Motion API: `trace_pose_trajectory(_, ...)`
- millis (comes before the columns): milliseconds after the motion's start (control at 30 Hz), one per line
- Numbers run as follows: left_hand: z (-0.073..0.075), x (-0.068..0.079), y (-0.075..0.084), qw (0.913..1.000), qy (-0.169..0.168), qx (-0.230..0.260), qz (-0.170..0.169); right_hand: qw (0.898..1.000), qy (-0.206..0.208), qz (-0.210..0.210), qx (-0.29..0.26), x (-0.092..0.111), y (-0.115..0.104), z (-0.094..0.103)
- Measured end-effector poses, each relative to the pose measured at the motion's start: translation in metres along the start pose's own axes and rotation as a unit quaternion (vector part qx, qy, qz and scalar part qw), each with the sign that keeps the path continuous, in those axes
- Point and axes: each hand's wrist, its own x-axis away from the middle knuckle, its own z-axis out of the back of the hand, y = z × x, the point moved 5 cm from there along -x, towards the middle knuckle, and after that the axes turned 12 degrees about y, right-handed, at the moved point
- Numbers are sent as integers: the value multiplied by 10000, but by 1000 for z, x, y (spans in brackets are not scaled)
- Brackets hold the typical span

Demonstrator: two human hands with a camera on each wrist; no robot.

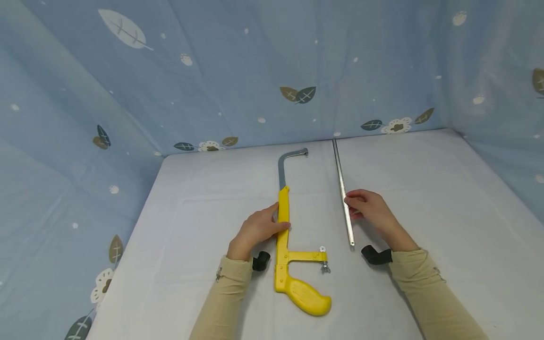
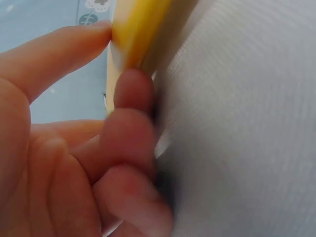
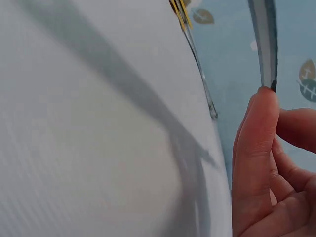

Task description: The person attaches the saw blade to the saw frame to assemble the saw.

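Observation:
A hacksaw frame (image 1: 282, 241) lies on the white table, its yellow handle (image 1: 309, 296) toward me and its grey bent end (image 1: 282, 166) pointing away. My left hand (image 1: 256, 229) grips the yellow bar between thumb and fingers; the left wrist view shows the fingertips (image 2: 132, 89) at the bar's edge, close to the cloth. To the right, my right hand (image 1: 370, 211) pinches a thin silver saw blade (image 1: 341, 177) near its middle. In the right wrist view the blade (image 3: 266, 44) stands off the table and casts a shadow. A wing nut (image 1: 325, 267) sits on the frame's near arm.
Black wrist-worn pieces show at both cuffs, one near the left hand (image 1: 261, 260) and one near the right (image 1: 376, 255). A blue patterned curtain (image 1: 255, 71) hangs behind the far table edge and along the sides.

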Motion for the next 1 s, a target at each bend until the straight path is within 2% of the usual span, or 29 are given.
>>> trace_pose_trajectory(267,0,-1,-1,9998,-60,-191,43,9994,-233,-136,-236,2,-1,-22)
trace_pose_trajectory(400,0,0,-1,9998,-107,-130,65,9990,-236,-160,-344,0,-3,-30)
trace_pose_trajectory(600,2,3,2,9999,-88,-16,68,9979,-243,-343,-497,-3,-7,-39)
trace_pose_trajectory(767,2,0,3,10000,16,-27,43,9970,-249,-382,-622,-4,-11,-45)
trace_pose_trajectory(1000,-3,2,-2,10000,-39,-48,50,9952,-293,-599,-711,0,-5,-50)
